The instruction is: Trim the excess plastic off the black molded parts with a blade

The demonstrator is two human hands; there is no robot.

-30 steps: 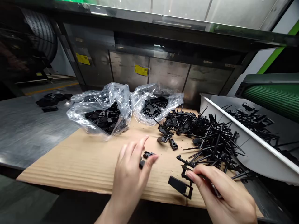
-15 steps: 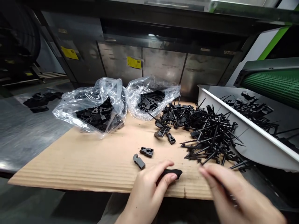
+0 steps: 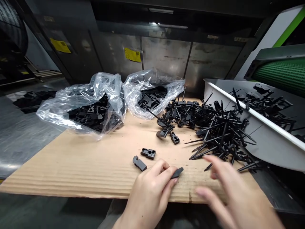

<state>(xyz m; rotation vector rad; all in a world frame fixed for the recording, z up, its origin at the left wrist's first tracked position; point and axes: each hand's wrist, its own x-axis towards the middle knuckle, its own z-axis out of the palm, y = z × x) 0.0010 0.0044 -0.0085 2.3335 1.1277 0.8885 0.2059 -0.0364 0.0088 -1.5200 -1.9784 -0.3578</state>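
My left hand (image 3: pixel 152 187) pinches a black plastic part (image 3: pixel 177 172) near the cardboard's front edge. To its right, my right hand (image 3: pixel 233 190) is slightly blurred, thumb and fingers spread, with nothing between them. Two loose black pieces lie left of my left hand: one with recesses facing up (image 3: pixel 148 153) and a smooth one (image 3: pixel 139 163). Another small black piece (image 3: pixel 175 138) rests farther back. Beyond my right hand is a tangled heap of black parts with thin pointed stems (image 3: pixel 219 133).
Two clear plastic bags (image 3: pixel 59 109) (image 3: pixel 133 92) of black pieces stand at the back of the cardboard sheet (image 3: pixel 78 165). A white bin (image 3: pixel 269 127) with stemmed parts borders the right side. Dark pieces (image 3: pixel 35 98) lie on the metal surface at far left.
My right hand has opened, and the dark item it held has left it. A stemmed part now shows in the air near the bin's rim. The view has shifted slightly.
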